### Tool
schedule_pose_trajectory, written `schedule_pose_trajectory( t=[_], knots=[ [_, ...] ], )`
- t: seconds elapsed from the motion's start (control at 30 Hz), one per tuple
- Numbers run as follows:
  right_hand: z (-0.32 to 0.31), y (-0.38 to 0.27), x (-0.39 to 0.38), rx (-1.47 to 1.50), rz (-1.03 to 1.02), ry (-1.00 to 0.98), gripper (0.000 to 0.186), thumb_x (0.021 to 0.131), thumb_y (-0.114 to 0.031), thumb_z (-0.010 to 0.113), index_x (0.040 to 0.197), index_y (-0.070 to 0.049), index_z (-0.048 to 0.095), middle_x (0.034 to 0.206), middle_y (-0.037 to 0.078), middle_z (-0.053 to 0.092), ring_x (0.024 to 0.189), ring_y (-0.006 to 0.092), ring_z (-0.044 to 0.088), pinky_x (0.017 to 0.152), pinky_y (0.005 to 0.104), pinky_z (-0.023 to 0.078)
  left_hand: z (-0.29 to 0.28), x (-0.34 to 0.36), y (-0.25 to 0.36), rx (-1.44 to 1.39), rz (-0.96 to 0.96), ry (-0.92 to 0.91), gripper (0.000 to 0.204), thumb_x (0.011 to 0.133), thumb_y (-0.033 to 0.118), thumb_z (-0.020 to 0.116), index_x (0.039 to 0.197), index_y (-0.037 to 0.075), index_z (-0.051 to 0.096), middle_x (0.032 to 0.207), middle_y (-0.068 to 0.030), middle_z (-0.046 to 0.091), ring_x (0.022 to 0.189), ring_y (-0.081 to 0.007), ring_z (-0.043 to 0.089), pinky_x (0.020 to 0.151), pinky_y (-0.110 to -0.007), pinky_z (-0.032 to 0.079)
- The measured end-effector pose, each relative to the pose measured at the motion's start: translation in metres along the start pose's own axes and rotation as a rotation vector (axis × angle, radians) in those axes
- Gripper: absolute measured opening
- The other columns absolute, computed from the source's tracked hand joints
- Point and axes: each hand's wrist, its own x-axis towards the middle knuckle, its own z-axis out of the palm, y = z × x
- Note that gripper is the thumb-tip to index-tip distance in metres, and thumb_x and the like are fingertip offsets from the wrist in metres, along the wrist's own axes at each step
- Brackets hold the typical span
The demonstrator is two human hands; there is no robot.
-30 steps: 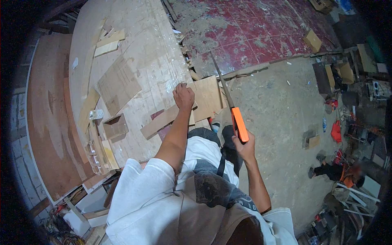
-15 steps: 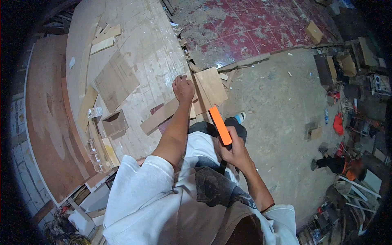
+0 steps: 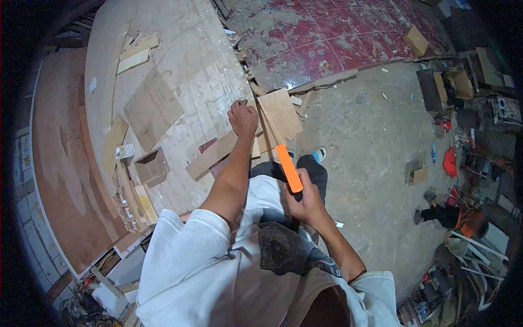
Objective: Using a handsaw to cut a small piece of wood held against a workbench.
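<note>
My right hand is closed round the handle of a hand saw, bright orange along its top with black below. From the orange part a thin blade, seen nearly edge-on, reaches forward along a light plywood piece at the workbench's right edge. Part of that piece juts out past the bench. My left hand presses down at the bench edge just left of the blade, fingers curled on the wood. What lies under its palm is hidden. Close to my left forearm lies a narrow wooden strip.
The wide workbench carries a plywood panel, a small open wooden box and several offcuts. Scraps lie on the floor by its edge. A person is at the far right among piled materials. A carton stands on red tiles.
My right hand and the saw have shifted slightly forward and left. My left hand keeps its place on the wood. The whole view has moved a little.
</note>
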Motion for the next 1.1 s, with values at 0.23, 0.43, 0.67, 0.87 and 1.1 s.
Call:
schedule_pose_trajectory(
  t=[0.23,0.43,0.67,0.87,1.1],
  knots=[
    [0.006,-0.002,0.03,0.03,-0.06,0.078,0.029,0.088,-0.007,0.063,0.109,-0.003,0.043,0.088,0.021,0.062,0.086,0.0364,0.066,0.074,0.0409,0.048,0.001,0.002,0.003,0.009,-0.002,0.002,0.032,0.08,0.015,0.054,0.107,0.002,0.067,0.107,-0.0148,0.061,0.107,-0.0286,0.055,0.094,-0.042,0.038],
    [0.011,-0.02,0.029,0.077,-0.144,0.077,0.032,0.087,-0.012,0.068,0.111,-0.001,0.051,0.087,0.016,0.063,0.084,0.0201,0.063,0.077,0.0357,0.048,0.002,0.001,0.0,-0.028,0.036,0.052,0.029,0.08,0.015,0.056,0.103,0.006,0.071,0.105,-0.0125,0.062,0.105,-0.0264,0.057,0.092,-0.041,0.039],
    [-0.004,-0.048,-0.009,-0.008,-0.018,-0.041,0.027,0.088,-0.005,0.058,0.113,-0.001,0.049,0.085,0.022,0.059,0.084,0.0378,0.067,0.07,0.0364,0.049,0.0,-0.002,-0.002,0.031,0.008,0.049,0.027,0.08,0.015,0.056,0.101,0.008,0.072,0.102,-0.0102,0.061,0.103,-0.025,0.057,0.089,-0.04,0.038],
    [0.024,0.042,0.123,0.003,-0.147,0.142,0.027,0.083,-0.002,0.056,0.11,0.0,0.055,0.088,0.024,0.063,0.089,0.0395,0.065,0.077,0.0387,0.049,0.003,0.002,0.021,0.002,0.002,0.012,0.03,0.08,0.014,0.055,0.104,0.009,0.072,0.105,-0.0101,0.062,0.105,-0.0237,0.056,0.09,-0.039,0.037],
    [0.027,0.008,0.099,0.029,-0.095,0.072,0.032,0.084,-0.003,0.056,0.116,0.0,0.055,0.094,0.027,0.064,0.098,0.0442,0.062,0.08,0.0408,0.049,0.005,-0.001,0.005,-0.009,-0.05,-0.005,0.03,0.08,0.014,0.055,0.103,0.011,0.074,0.109,-0.0092,0.063,0.108,-0.0228,0.056,0.09,-0.039,0.038]
  ],
)
